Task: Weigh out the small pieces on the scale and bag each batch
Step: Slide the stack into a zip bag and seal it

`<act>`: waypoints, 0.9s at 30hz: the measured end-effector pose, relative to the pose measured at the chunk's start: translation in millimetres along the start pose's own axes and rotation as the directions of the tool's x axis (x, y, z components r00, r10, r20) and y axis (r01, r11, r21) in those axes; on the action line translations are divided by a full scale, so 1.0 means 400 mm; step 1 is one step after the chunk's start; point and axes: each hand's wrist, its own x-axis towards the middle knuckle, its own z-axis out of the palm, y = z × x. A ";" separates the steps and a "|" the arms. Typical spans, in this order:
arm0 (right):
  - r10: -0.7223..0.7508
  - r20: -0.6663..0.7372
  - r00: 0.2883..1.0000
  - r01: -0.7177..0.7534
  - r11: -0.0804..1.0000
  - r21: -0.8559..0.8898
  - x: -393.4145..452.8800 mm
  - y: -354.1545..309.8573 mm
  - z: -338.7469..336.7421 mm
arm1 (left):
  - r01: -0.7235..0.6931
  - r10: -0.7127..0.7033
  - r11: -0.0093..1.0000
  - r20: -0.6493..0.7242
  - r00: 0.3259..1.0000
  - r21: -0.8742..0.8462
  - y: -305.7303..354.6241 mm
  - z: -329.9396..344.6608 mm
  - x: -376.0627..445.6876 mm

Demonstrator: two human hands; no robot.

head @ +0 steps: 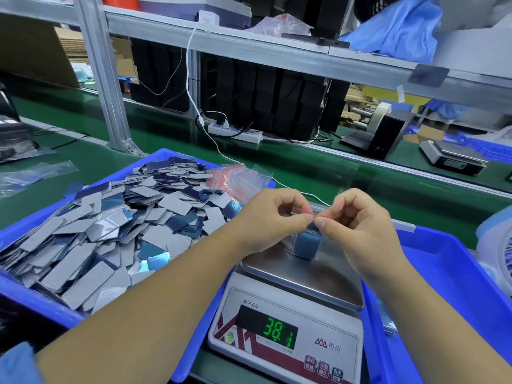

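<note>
Your scale (288,322) sits closest, its green display reading 38.1. Over its steel pan, your left hand (273,217) and right hand (357,223) each pinch the red-striped top edge of a small clear bag (306,239), fingers curled tight. That bag holds a blue stack and rests on the pan. Left of the scale, a blue tray (36,300) holds the loose pieces (110,225), with spare bags (235,178) behind them.

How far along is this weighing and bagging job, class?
Done: one batch sits inside a small bag on the scale, reading 38.1. In hand: left hand and right hand pinch its red-striped top. Left: the heaped pieces and spare bags.
</note>
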 end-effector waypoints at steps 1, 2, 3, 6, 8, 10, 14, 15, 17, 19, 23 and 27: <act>0.007 0.007 1.000 -0.007 1.000 0.005 0.001 -0.001 -0.002 | -0.007 0.007 1.000 -0.004 1.000 0.017 0.000 -0.001 0.001; 0.017 0.014 1.000 -0.017 1.000 0.010 0.002 -0.003 -0.003 | -0.010 0.010 0.999 -0.008 1.000 0.033 0.000 -0.002 0.002; 0.030 0.016 0.999 -0.030 1.000 0.007 0.003 -0.005 -0.005 | -0.010 0.010 0.999 -0.012 1.000 0.047 0.001 -0.003 0.004; 0.058 0.004 0.998 -0.058 0.998 -0.016 0.008 -0.012 -0.016 | 0.006 -0.004 0.998 -0.025 1.000 0.067 0.001 -0.010 0.006; 0.059 0.015 0.998 -0.059 0.998 -0.023 0.008 -0.015 -0.023 | 0.028 -0.026 0.996 -0.014 1.000 0.090 0.006 -0.018 0.006; 0.059 0.027 0.998 -0.058 0.997 -0.041 0.008 -0.018 -0.028 | 0.047 -0.048 0.992 0.008 0.999 0.117 0.009 -0.027 0.008; 0.057 0.017 0.998 -0.057 0.998 -0.039 0.008 -0.025 -0.036 | 0.056 -0.056 0.986 -0.007 0.998 0.155 0.014 -0.046 0.009; 0.056 0.015 0.998 -0.056 0.998 -0.030 0.008 -0.026 -0.041 | 0.055 -0.053 0.986 -0.016 0.998 0.157 0.015 -0.049 0.009; 0.049 0.022 0.999 -0.049 0.999 -0.022 0.009 -0.023 -0.051 | 0.054 -0.051 0.985 -0.022 0.998 0.163 0.015 -0.049 0.009; 0.045 0.033 0.998 -0.045 0.999 0.001 0.010 -0.021 -0.055 | 0.058 -0.057 0.988 -0.008 0.998 0.145 0.016 -0.044 0.008; 0.107 0.073 0.992 -0.119 0.975 0.190 0.017 -0.024 -0.058 | 0.081 -0.083 0.996 0.055 0.995 0.028 0.017 -0.040 0.005; 0.236 0.002 0.972 -0.234 0.963 0.137 0.022 0.006 -0.052 | 0.052 -0.053 0.975 0.000 0.999 0.215 0.004 -0.034 0.008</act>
